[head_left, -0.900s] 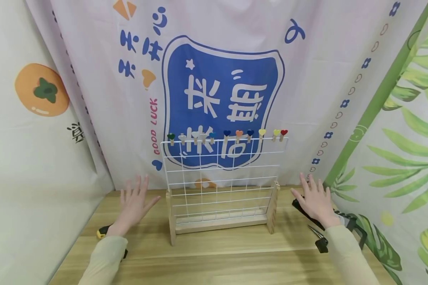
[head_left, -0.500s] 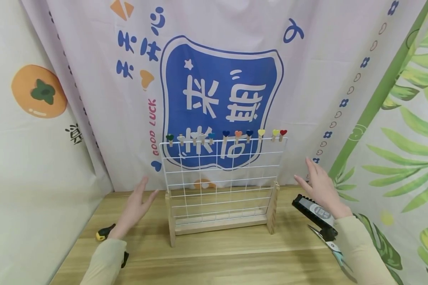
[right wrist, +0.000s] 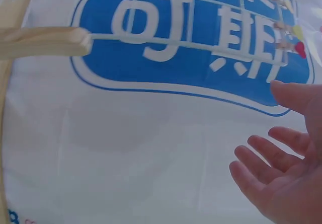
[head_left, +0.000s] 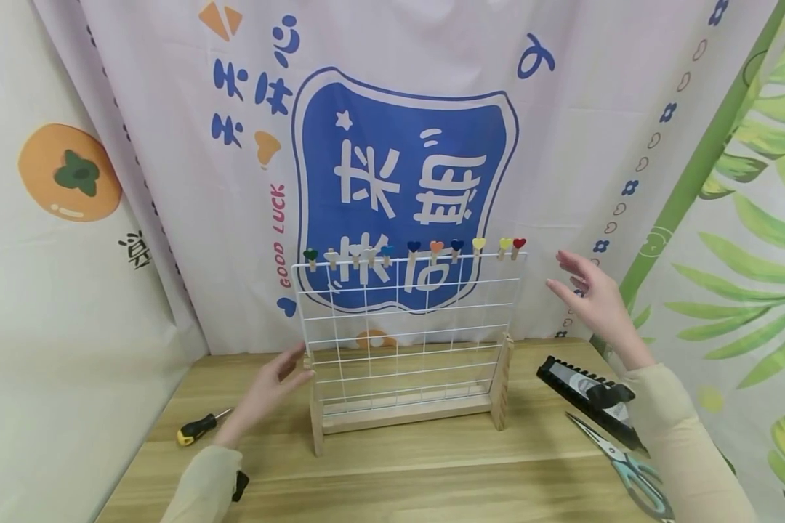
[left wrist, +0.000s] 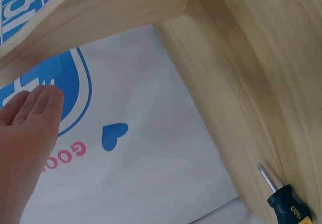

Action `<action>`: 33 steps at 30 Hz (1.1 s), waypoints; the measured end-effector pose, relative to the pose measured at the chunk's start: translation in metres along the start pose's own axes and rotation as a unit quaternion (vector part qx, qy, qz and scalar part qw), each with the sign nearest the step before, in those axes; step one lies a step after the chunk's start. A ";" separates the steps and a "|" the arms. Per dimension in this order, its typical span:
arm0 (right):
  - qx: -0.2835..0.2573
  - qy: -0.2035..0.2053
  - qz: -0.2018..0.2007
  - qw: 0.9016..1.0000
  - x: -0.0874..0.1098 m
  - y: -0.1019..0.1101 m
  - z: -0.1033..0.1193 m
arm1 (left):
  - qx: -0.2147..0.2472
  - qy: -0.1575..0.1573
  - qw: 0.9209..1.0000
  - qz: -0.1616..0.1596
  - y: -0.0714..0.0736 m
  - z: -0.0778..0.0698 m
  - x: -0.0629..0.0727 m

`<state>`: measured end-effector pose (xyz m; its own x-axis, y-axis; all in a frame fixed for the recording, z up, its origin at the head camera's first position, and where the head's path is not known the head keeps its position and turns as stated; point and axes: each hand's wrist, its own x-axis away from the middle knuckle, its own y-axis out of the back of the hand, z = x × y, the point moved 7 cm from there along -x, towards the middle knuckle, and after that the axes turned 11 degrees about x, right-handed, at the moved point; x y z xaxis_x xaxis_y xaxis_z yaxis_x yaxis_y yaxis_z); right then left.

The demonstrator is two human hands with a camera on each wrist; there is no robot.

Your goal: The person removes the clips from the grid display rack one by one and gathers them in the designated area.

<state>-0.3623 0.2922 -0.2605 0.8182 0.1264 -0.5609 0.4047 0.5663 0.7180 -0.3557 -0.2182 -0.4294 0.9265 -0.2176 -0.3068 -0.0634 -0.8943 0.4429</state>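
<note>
Left hand (head_left: pixel 270 388) has neared the rack (head_left: pixel 405 416) and right hand (head_left: pixel 600 303) risen, both relaxed, empty.

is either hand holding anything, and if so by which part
Nothing is held: the left hand is by the left wooden post, not gripping it; the right hand hovers empty.

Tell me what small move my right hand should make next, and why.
Probably ease your right hand inward to the right edge of the wire grid: it hangs apart from the grid with nothing in it, while your left hand is close by the left wooden post, so steadying both sides seems sensible.
</note>
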 end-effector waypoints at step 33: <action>-0.092 0.024 0.057 0.994 -0.066 0.019 0.077 | 0.068 -0.020 0.997 -0.022 -0.014 0.005 -0.001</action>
<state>-0.3773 0.2322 -0.1777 0.8326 0.2336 -0.5022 0.2259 0.6847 0.6929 -0.3576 -0.2078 -0.4393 0.9142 -0.1895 -0.3582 -0.0748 -0.9477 0.3103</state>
